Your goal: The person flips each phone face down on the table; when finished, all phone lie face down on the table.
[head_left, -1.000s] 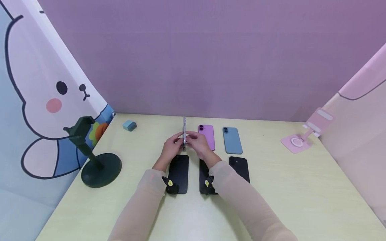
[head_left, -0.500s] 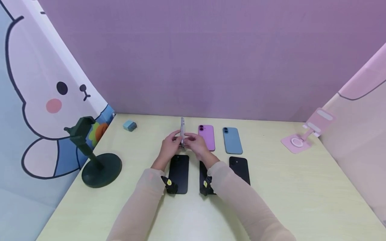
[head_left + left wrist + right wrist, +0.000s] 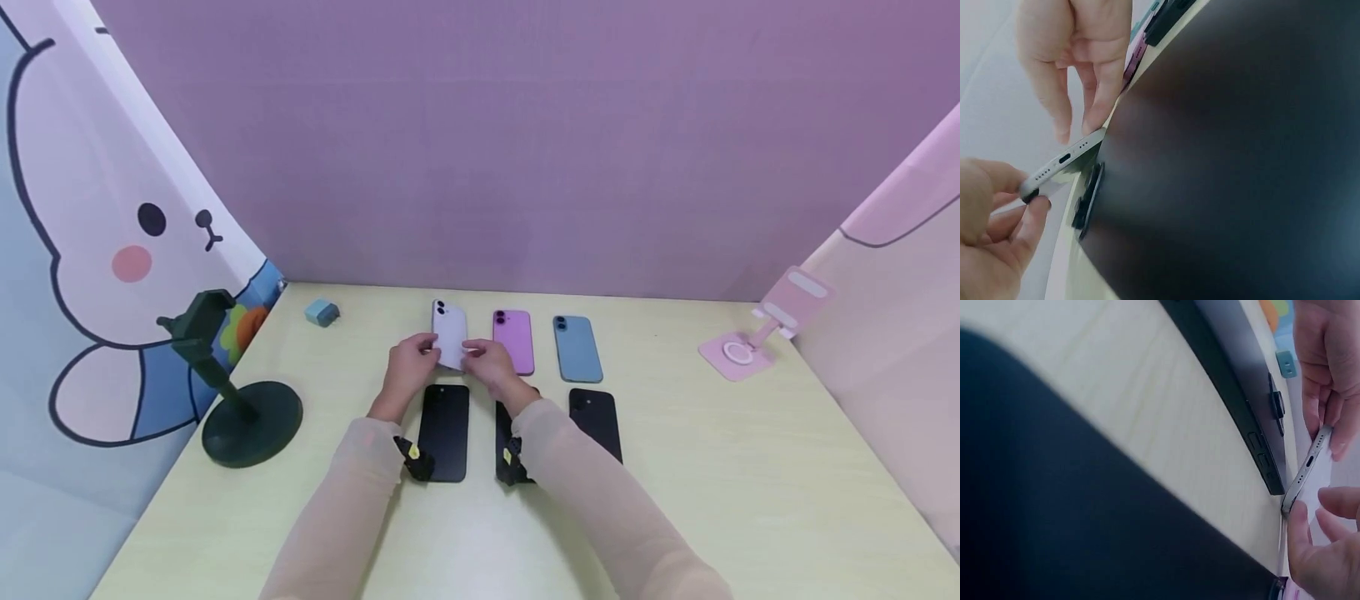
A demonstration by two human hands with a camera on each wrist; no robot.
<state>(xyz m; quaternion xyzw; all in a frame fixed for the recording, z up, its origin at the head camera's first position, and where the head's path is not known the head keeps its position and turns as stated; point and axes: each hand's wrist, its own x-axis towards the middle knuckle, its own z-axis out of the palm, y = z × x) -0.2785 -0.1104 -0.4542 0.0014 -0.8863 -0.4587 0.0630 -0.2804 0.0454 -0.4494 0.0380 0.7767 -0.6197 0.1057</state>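
Note:
A pale lavender phone (image 3: 450,332), back facing up, stands tilted at the rear of the table, its left edge raised and its right edge close to the tabletop. My left hand (image 3: 408,368) pinches the raised edge between thumb and fingers, as the left wrist view shows on the phone's bottom end (image 3: 1065,158). At the lower edge, my right hand (image 3: 491,365) touches the phone with a fingertip; its other fingers are spread apart. Just in front lies a black phone (image 3: 446,429). To the right are a purple phone (image 3: 513,335) and a blue phone (image 3: 577,350).
A second black phone (image 3: 504,429) is partly hidden under the right wrist, and a third (image 3: 597,419) lies farther right. A dark green stand (image 3: 251,425) occupies the left side, a pink stand (image 3: 738,356) the right. A small blue block (image 3: 322,312) sits at back left.
The lavender phone has turned from edge-on to leaning left, so its back now shows. My left hand has shifted left with its edge; the right hand has moved little.

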